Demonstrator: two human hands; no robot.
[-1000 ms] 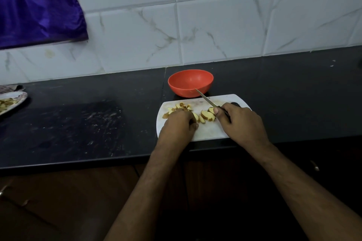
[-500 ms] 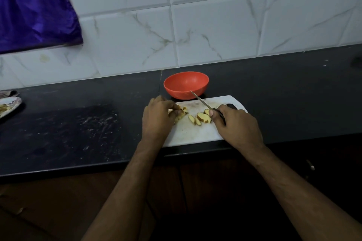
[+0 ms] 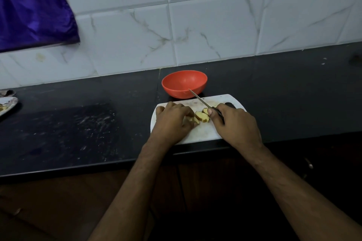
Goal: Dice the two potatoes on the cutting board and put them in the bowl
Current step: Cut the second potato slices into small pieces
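The left hand (image 3: 172, 121) curls over the potato pieces (image 3: 201, 116) on the board (image 3: 203, 133) — steadying them. The right hand (image 3: 235, 123) grips the knife (image 3: 199, 100), its tip toward the empty bowl (image 3: 184, 83), just beyond.

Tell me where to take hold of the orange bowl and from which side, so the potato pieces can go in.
Grip the orange bowl by its rim on the left, probably with the left hand. It stands upright and open just beyond the cutting board, and the knife in the right hand points its tip over the bowl's near right edge, so the left rim looks freest.
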